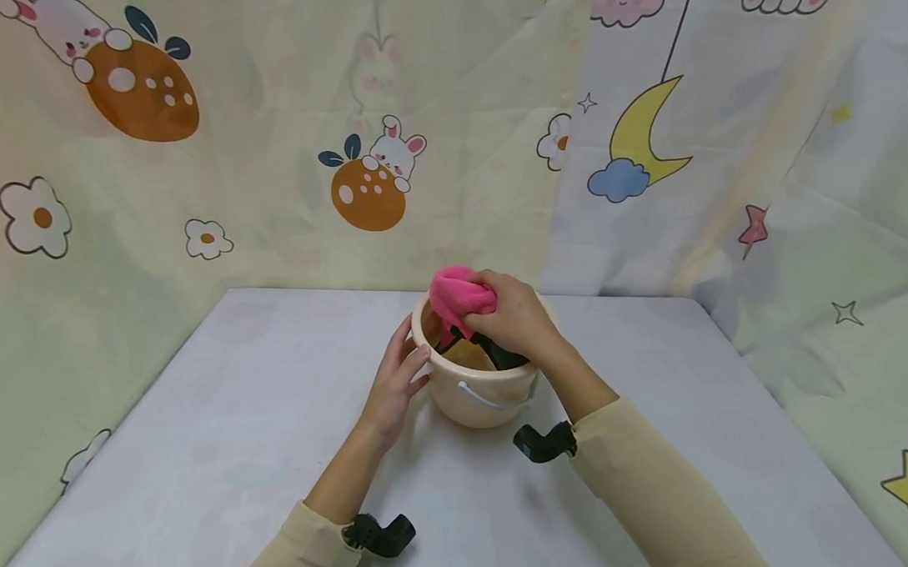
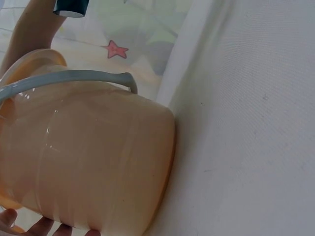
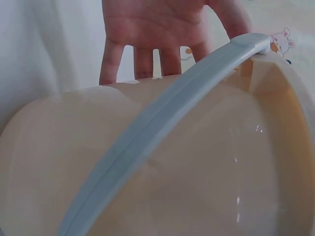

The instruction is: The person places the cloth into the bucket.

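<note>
A cream bucket [image 1: 476, 399] with a pale blue-grey handle [image 2: 74, 76] stands upright on the table. Over its opening, my right hand [image 1: 511, 315] pinches a bright pink, soft cloth [image 1: 458, 296] between thumb and fingers. The cloth's lower end hangs inside the rim. Beneath that hand, something black [image 1: 501, 354] shows within the bucket; its kind is unclear. My left hand [image 1: 393, 390] rests against the bucket's left side, thumb near the rim. Its fingers look straight along the wall in the right wrist view, where the palm [image 3: 155, 22] faces the bucket.
The white table [image 1: 279, 423] extends around the bucket on all sides. Behind it hangs a printed curtain [image 1: 479, 149] with rabbits, flowers and a moon. A black wrist camera [image 1: 380, 536] sits on my left cuff and another black wrist camera [image 1: 545, 441] on my right.
</note>
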Demonstrator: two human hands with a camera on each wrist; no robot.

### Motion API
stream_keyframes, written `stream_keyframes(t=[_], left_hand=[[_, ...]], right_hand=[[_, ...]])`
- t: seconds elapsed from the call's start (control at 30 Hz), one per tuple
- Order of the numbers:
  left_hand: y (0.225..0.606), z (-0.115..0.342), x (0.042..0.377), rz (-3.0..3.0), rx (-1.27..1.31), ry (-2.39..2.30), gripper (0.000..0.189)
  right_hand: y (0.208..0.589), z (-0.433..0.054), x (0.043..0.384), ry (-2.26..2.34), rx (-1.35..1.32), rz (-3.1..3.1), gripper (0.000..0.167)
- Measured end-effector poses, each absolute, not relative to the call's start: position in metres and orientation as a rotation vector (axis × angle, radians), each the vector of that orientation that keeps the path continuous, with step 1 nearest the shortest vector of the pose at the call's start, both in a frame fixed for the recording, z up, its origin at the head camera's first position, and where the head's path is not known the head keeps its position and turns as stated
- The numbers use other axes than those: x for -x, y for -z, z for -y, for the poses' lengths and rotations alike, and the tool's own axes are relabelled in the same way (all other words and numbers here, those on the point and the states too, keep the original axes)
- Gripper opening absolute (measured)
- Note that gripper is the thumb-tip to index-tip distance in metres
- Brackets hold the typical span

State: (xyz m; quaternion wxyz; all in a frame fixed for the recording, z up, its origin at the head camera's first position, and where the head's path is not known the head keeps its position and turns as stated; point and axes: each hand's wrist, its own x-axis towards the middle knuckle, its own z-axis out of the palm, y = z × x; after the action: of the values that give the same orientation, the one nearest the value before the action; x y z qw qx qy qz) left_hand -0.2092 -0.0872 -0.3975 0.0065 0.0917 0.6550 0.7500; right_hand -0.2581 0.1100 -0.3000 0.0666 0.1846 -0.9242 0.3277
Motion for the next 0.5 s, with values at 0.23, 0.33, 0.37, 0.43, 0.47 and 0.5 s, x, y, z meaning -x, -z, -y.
stream_keyframes(t=[0.23, 0.33, 0.37, 0.43, 0.47, 0.5], left_hand=[[0.3958, 0.0866, 0.2089, -2.059, -0.290, -2.342, 0.065], [0.3959, 0.0863, 0.2088, -2.054, -0.282, -2.344, 0.065], [0.3960, 0.0862, 0.2086, -2.052, -0.278, -2.346, 0.065], [0.3960, 0.0860, 0.2081, -2.049, -0.275, -2.352, 0.065], [0.3957, 0.0860, 0.2077, -2.049, -0.273, -2.353, 0.065], [0.3957, 0.0860, 0.2075, -2.050, -0.273, -2.354, 0.065]], right_hand=[[0.2992, -0.1104, 0.2595, -0.934, -0.566, 2.836, 0.049], [0.3002, -0.1108, 0.2609, -0.916, -0.570, 2.866, 0.048], [0.3003, -0.1108, 0.2611, -0.909, -0.573, 2.873, 0.048], [0.3010, -0.1107, 0.2617, -0.900, -0.585, 2.883, 0.047], [0.3011, -0.1107, 0.2620, -0.896, -0.593, 2.884, 0.046], [0.3015, -0.1105, 0.2622, -0.895, -0.602, 2.883, 0.046]])
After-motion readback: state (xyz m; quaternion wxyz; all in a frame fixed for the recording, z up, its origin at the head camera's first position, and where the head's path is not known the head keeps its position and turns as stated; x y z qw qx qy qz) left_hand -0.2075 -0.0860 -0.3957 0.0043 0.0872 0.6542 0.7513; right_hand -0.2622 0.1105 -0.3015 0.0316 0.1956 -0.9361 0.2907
